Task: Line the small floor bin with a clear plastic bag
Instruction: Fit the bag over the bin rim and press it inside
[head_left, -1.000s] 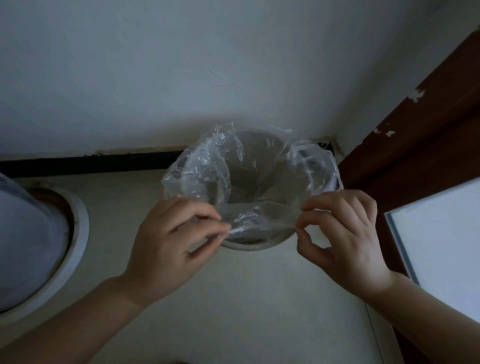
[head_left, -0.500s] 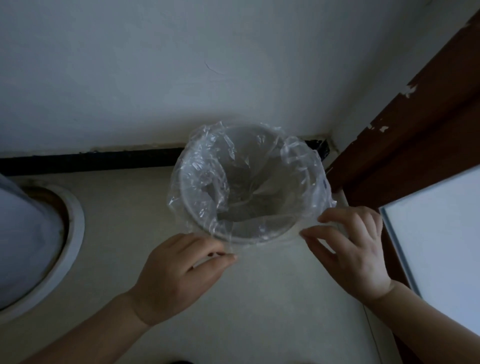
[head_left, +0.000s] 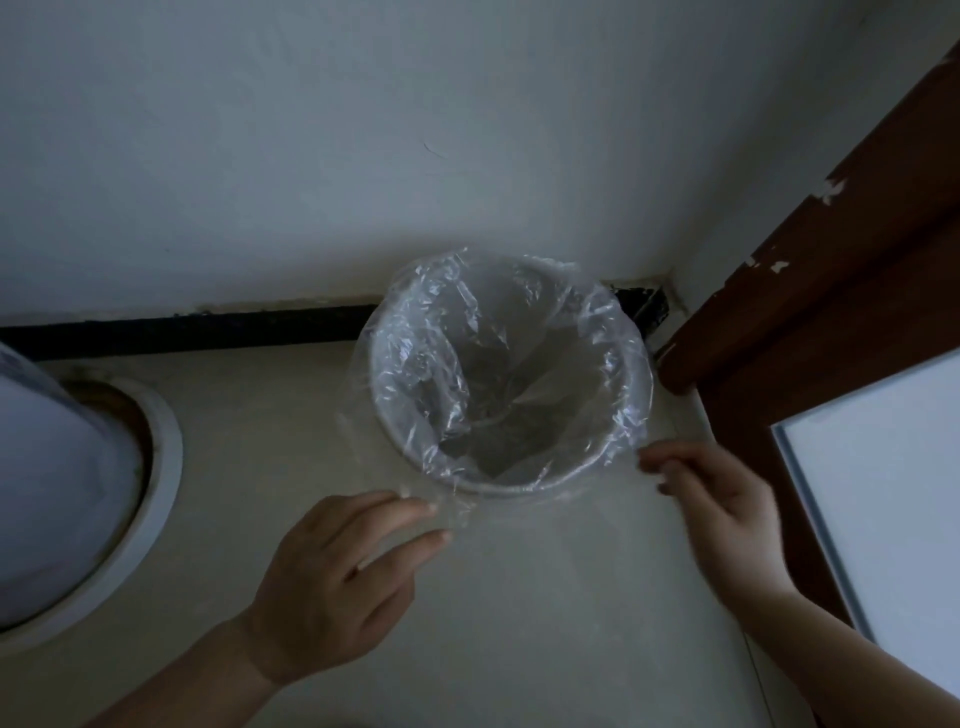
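The small round floor bin (head_left: 519, 486) stands in the corner against the wall. A clear plastic bag (head_left: 415, 384) lines its inside, crinkled, with its mouth folded out over the rim all round. At the near side the film stretches outwards to both hands. My left hand (head_left: 337, 571) is low at the front left, with forefinger and thumb at the bag's edge. My right hand (head_left: 727, 514), blurred by motion, holds the bag's edge at the front right of the rim.
A white rounded fixture (head_left: 57, 493) on a ringed base stands on the floor at the left. A dark brown door frame (head_left: 810, 322) and a white panel (head_left: 883, 504) close off the right. A black skirting strip (head_left: 197, 330) runs along the wall.
Both hands have drawn the bag's near edge down and outwards over the bin's rim. The bag's mouth now sits lower around the rim, and the view has shifted left.
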